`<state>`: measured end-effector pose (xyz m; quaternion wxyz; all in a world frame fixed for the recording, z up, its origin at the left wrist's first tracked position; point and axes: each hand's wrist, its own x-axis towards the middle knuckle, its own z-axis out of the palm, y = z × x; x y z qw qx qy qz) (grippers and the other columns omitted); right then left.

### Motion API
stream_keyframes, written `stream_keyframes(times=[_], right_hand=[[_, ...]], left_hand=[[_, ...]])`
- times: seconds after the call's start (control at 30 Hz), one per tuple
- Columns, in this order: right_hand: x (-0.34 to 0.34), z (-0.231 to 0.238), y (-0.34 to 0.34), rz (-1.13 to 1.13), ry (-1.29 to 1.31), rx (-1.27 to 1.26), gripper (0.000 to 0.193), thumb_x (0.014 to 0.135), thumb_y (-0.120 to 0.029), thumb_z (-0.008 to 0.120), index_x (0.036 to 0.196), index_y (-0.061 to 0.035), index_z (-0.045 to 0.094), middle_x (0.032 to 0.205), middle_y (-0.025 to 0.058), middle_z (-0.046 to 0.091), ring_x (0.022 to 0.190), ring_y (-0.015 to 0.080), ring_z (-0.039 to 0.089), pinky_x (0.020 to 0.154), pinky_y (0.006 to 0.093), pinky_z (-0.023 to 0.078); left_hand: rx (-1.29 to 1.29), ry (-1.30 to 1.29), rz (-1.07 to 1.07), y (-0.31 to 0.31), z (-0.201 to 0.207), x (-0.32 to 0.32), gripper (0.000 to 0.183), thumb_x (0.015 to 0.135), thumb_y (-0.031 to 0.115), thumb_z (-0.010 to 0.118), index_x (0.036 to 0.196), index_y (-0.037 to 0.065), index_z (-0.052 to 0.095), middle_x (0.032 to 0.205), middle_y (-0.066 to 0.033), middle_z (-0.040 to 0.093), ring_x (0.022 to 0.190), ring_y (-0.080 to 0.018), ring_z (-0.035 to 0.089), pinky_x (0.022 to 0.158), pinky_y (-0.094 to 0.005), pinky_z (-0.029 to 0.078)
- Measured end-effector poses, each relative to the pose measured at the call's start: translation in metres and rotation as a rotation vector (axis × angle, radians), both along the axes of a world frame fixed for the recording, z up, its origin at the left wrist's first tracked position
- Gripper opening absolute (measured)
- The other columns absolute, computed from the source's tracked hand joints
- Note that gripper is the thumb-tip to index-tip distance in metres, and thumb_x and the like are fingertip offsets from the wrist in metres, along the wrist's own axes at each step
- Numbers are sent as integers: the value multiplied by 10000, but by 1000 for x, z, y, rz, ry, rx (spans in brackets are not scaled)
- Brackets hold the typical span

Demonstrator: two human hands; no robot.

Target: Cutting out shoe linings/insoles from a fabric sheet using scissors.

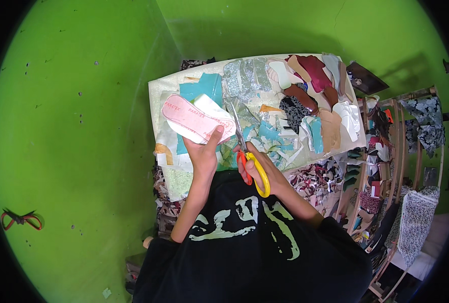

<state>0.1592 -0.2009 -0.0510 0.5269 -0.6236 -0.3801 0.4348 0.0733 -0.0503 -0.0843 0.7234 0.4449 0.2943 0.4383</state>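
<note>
My left hand [204,151] is closed on a pink insole-shaped piece [191,117] with red print, laid over white material [175,127] that sticks out past its outline. The thumb presses on top near the right end, and the fingers are hidden underneath. In my right hand [265,169] is a pair of scissors [257,173] with one orange and one yellow handle loop. Their metal blades point up, just right of the pink piece's right end. Whether the blades touch the white material I cannot tell.
The pale table [305,154] carries teal scraps [207,87], silvery glitter pieces [244,76] and several brown, maroon and white cutouts. Scrap heaps [315,187] lie below its front edge. A wooden rack [397,151] stands at the right; another pair of scissors [22,219] hangs on the green wall.
</note>
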Motion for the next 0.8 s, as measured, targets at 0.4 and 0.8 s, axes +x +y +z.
stream_keyframes(times=[0.4,0.8], right_hand=[[14,1,-12,-27,45,3,539,991,-525,492,1207,-31,488,648,49,523,489,132,514,484,282,421],[14,19,-15,118,148,-32,503,970,-462,573,1196,-21,494,668,29,522,480,116,493,455,262,426]], left_hand=[[-40,-63,-28,7,13,-5,677,846,-16,713,1404,29,331,1172,-144,602,943,-219,684,647,-311,618],[41,-60,-168,12,10,-10,601,828,-49,717,1340,3,407,1133,-130,616,984,-206,661,789,-329,587]])
